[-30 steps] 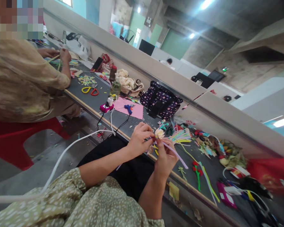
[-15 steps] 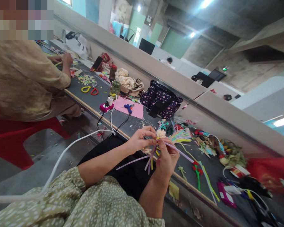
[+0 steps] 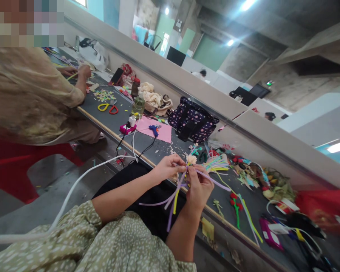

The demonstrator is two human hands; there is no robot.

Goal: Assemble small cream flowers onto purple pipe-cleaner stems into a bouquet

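Left hand: your left hand (image 3: 170,166) is drawn in to a pinch, thumb and forefinger meeting at the base of the pale flower, the other fingers curled loosely.
Right hand: your right hand (image 3: 200,183) grips the same base from the other side, its thumb raised against it and its fingers folded behind; exactly where each fingertip presses is too small to tell.
Pale flower: the pale flower (image 3: 191,159) sits between your two hands, head up, just above your fingertips and over the near edge of the bench (image 3: 121,120).
Purple stems: the purple stems (image 3: 170,221) spread from your grip, some hanging toward your lap, one swinging out left, one reaching right past your right hand.
Yellow stem: a yellow stem (image 3: 175,204) hangs among them, below your hands.
Beyond your hands: turquoise sprigs (image 3: 197,150) show just behind the flower, with a bundle of pastel stems (image 3: 218,163) lying near them on the right.
Bench, right: a red flower (image 3: 236,202) on a green stem lies near your right hand.
Bench, left: a blue glue gun (image 3: 153,130) rests on a pink sheet (image 3: 143,124), apart from your left hand.
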